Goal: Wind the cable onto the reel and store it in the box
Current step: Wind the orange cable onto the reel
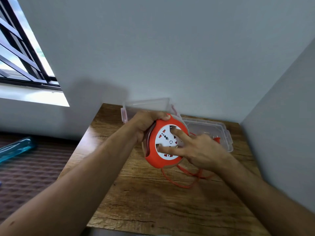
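Observation:
An orange cable reel with a white socket face is held above the wooden table. My left hand grips its upper left rim. My right hand has its fingers spread on the white face, two fingertips pressed into it. A loose orange cable trails from under the reel in loops on the table. Its orange plug lies at the clear plastic box, which sits open behind the reel with its lid leaning against the wall.
The table stands in a corner, with grey walls behind and to the right. A window with dark bars is at the upper left. A blue transparent object lies on a brown patterned surface left of the table.

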`<state>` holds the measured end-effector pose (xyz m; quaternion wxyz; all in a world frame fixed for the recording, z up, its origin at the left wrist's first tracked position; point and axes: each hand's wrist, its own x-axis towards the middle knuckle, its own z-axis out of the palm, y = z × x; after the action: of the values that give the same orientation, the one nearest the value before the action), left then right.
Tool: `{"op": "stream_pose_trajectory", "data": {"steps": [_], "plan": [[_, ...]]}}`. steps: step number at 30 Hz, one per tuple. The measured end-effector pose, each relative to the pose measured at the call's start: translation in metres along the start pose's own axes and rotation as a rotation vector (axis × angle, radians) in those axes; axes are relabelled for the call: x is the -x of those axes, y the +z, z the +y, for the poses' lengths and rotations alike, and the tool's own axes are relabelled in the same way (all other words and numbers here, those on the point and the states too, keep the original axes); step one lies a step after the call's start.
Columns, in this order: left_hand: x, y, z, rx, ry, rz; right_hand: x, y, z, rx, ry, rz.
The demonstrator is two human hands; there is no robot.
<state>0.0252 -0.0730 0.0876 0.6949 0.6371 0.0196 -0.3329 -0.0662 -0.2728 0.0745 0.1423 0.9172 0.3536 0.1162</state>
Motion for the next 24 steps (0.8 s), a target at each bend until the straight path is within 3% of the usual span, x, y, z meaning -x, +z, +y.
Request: {"op": "stream_pose_trajectory", "data": {"steps": [7, 14, 17, 19, 22, 24], "plan": [[0.003, 0.014, -0.001, -0.043, 0.083, 0.083, -0.006, 0.001, -0.008, 0.122, 0.020, 0.082], [-0.002, 0.013, -0.007, 0.224, 0.237, 0.097, -0.032, 0.000, -0.040, -0.444, 0.917, 0.330], [-0.010, 0.012, -0.018, 0.230, 0.340, 0.145, -0.042, 0.006, -0.053, -0.740, 1.128, 0.374], [-0.012, 0.011, -0.026, 0.232, 0.369, 0.140, -0.043, 0.011, -0.055, -0.829, 1.155, 0.367], [-0.013, 0.006, -0.032, 0.309, 0.359, 0.131, -0.031, 0.019, -0.052, -0.895, 1.040, 0.369], [-0.013, -0.002, -0.033, 0.390, 0.291, 0.092, -0.015, 0.022, -0.050, -0.878, 0.964, 0.507]]}}
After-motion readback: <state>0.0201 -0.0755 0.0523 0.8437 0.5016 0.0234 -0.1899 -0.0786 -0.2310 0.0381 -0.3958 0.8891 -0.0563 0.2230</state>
